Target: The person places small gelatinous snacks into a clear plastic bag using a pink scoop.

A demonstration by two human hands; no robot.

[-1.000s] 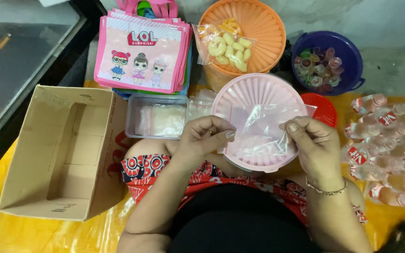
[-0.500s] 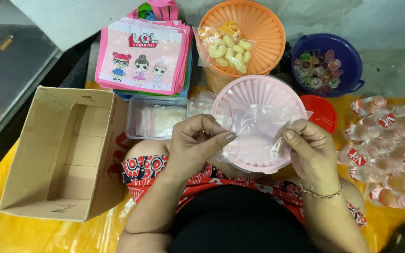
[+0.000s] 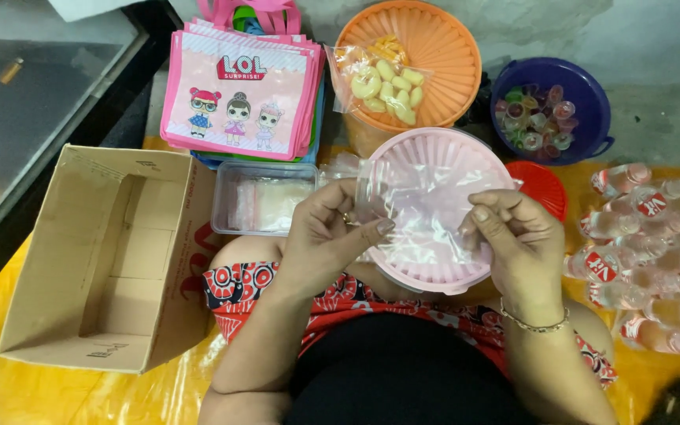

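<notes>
A clear plastic bag (image 3: 426, 208) is stretched between both hands, above a pink ribbed lid (image 3: 466, 260) that lies just beyond the fingers. The left hand (image 3: 328, 232) pinches the bag's left edge, thumb and fingers (image 3: 379, 227) pressed together on the film. The right hand (image 3: 521, 240) has its fingers clamped on the bag's right edge. Past the left fingers sits a clear box (image 3: 261, 201) of bags; right of the right fingers lie small bottles (image 3: 639, 244).
</notes>
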